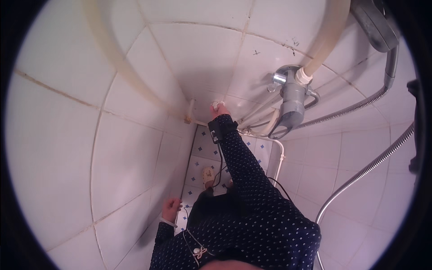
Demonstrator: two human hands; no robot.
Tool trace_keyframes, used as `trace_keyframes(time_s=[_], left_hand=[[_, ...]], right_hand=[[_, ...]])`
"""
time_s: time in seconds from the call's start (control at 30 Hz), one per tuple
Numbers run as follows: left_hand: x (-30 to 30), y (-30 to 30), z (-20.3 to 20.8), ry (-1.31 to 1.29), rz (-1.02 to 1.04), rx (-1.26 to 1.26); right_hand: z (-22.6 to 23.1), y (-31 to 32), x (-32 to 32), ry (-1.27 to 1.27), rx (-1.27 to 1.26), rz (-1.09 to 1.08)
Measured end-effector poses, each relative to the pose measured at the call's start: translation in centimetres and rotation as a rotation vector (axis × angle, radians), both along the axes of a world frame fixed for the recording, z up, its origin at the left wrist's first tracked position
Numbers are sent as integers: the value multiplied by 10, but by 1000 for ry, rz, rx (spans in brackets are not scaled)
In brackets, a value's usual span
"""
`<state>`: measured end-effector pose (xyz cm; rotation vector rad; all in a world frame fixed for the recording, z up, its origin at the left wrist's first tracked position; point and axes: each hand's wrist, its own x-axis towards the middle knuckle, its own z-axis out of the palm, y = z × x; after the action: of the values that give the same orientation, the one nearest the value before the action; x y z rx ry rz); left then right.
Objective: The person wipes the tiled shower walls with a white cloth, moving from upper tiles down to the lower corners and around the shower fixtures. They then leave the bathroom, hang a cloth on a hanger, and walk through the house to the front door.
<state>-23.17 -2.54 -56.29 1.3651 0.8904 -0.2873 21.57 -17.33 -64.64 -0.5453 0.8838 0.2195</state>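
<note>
My right hand [218, 110] reaches forward to the tiled wall, its fingers closed on a small white wad [218, 104] that looks pressed to the tile. Whether it is cloth or paper is too small to tell. A dark band with a small box [219, 130] is strapped round that wrist, over the dotted sleeve. Low at my left side hangs my left hand [172, 208], loosely curled with fingers slightly apart, and nothing shows in it. A pale bracelet [168, 222] circles its wrist.
Right of my arm a grey shower mixer [293, 101] juts from the wall, with a beige pipe [327, 38] above it. A metal hose [344, 116] bends up to a shower head [374, 28]. White pipes [281, 157] run low. My foot [208, 176] stands on patterned floor tiles [198, 146].
</note>
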Motion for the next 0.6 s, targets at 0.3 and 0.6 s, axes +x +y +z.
trace_keyframes(time_s=[0.3,0.6], left_hand=[[-3,-1,-21,63,165,39],[31,-7,-14,-33,35,-23]], right_hand=[[-72,5,10,-31,93,96],[92,-43,-6,-255,306,45]])
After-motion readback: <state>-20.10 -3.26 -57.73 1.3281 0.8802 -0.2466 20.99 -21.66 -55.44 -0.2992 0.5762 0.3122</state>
